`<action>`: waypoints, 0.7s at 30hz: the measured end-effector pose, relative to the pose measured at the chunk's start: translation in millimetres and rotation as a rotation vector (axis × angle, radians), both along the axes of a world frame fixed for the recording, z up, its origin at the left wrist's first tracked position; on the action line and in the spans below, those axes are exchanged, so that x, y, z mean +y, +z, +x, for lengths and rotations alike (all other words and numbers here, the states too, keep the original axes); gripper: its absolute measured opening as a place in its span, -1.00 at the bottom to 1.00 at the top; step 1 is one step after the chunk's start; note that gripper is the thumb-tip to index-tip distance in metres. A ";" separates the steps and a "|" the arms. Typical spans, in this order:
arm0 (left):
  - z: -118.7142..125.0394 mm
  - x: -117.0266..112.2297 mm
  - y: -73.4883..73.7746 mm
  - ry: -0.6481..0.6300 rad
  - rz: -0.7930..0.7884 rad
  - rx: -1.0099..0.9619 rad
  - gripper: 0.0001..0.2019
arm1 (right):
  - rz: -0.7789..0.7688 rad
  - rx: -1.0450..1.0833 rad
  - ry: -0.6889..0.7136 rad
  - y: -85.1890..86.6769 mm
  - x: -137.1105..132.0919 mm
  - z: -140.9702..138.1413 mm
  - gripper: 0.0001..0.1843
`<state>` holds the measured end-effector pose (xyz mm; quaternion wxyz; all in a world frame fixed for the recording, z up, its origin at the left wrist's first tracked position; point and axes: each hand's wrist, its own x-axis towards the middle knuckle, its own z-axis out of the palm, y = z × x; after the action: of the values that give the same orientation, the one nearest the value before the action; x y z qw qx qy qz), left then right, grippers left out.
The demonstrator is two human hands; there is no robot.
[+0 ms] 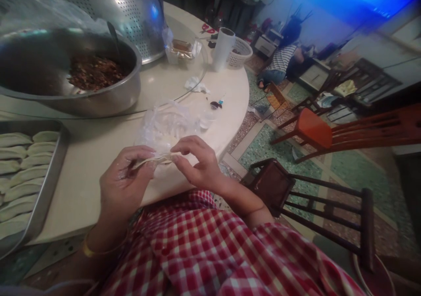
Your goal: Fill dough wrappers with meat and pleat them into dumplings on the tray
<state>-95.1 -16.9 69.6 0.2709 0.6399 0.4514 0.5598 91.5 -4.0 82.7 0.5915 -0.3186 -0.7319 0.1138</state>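
Observation:
Between my two hands, over the near edge of the table, is a pale dumpling (161, 158) with its edges pressed together. My left hand (126, 177) grips its left end, thumb in front and fingers behind. The right end is pinched between the thumb and forefinger of my right hand (199, 162). Just beyond my hands lies a clear plastic bag (167, 123) with whitish pieces in it. To the left, a metal tray (54, 169) holds rows of folded dumplings (28, 173). A large steel bowl (128, 85) contains dark minced filling (94, 72) with a utensil standing in it.
Behind the bowl leans a perforated metal colander (141, 19). A foil-lined container (182, 50), a white cylinder (224, 48) and a white basket (241, 52) stand at the table's far side. Chairs (312, 129) are on the right; a person in a striped top (281, 61) crouches farther back.

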 end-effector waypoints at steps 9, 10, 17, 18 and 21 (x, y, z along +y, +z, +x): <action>4.6 -2.7 3.0 0.011 0.020 -0.041 -0.91 | 0.079 -0.109 -0.101 -6.2 -1.5 -6.1 -0.85; 4.9 -2.5 3.0 0.013 0.020 -0.046 -0.91 | 0.087 -0.115 -0.089 -6.6 -1.5 -5.8 -0.85; 7.3 -2.2 4.5 0.011 0.044 -0.039 -0.90 | 0.183 -0.154 -0.051 -10.6 -1.1 -4.1 -0.91; 7.6 -2.1 4.4 0.010 0.048 -0.037 -0.90 | 0.171 -0.153 -0.061 -11.5 -1.1 -4.6 -0.90; 7.9 -2.1 3.6 0.015 0.050 -0.031 -0.91 | 0.155 -0.190 -0.049 -13.8 -1.4 -5.9 -0.87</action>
<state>-87.1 -19.0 73.2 0.2575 0.6344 0.4379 0.5827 85.6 -5.4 68.9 0.5449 -0.2992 -0.7832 0.0118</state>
